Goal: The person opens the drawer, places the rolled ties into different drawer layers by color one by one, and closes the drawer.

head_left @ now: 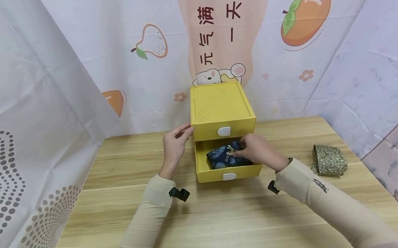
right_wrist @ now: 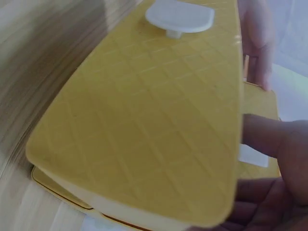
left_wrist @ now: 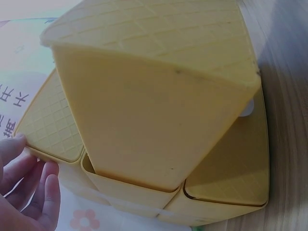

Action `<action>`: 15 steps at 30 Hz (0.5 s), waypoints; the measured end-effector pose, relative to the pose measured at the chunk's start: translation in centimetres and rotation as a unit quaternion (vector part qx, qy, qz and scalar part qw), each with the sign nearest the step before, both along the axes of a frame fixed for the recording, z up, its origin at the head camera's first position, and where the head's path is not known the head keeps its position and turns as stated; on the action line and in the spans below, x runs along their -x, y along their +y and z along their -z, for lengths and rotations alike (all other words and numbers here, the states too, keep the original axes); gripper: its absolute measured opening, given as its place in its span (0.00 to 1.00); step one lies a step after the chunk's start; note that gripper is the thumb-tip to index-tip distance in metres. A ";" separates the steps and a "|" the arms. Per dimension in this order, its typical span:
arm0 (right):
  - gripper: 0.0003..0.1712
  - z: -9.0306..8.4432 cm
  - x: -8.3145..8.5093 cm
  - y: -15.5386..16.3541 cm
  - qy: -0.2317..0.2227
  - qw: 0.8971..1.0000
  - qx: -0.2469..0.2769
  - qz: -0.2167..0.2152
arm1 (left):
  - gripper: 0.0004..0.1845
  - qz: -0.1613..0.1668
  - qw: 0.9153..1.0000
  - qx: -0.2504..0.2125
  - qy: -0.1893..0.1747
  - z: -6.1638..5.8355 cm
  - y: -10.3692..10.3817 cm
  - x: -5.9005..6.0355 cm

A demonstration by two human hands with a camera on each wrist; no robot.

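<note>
A yellow drawer cabinet (head_left: 220,102) stands toward the back of the table, with a lower drawer (head_left: 209,176) pulled out. Inside that drawer lies a folded dark blue cloth (head_left: 220,157) with a flower pattern and a yellow mark. My right hand (head_left: 263,151) reaches in and pinches the cloth at its right side, thumb on top; its other fingers are mostly hidden. At the cabinet's upper left front edge, the fingertips of my left hand (head_left: 175,146) touch the side and front. In the left wrist view, the drawer (left_wrist: 130,115) juts out between two closed drawers.
A folded speckled cloth (head_left: 329,160) lies at the right of the wooden table (head_left: 210,228). White handles (head_left: 224,131) stick out from the drawer fronts. Printed curtains (head_left: 150,76) hang right behind the table and along its sides.
</note>
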State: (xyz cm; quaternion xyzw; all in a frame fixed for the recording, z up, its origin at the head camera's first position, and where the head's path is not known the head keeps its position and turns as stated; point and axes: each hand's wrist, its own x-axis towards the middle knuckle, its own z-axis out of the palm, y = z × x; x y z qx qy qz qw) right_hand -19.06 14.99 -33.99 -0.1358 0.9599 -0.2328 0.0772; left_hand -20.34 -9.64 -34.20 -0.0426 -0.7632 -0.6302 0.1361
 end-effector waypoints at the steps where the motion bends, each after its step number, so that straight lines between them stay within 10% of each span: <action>1: 0.18 0.0 -0.1 0.1 0.007 1.000 0.001 -0.008 | 0.14 0.002 1.000 -0.002 0.000 0.0 0.0 0.0; 15: 0.20 0.7 -0.5 0.7 0.028 0.997 -0.008 -0.071 | 0.15 -0.004 1.000 -0.008 -0.005 2.9 -0.5 2.4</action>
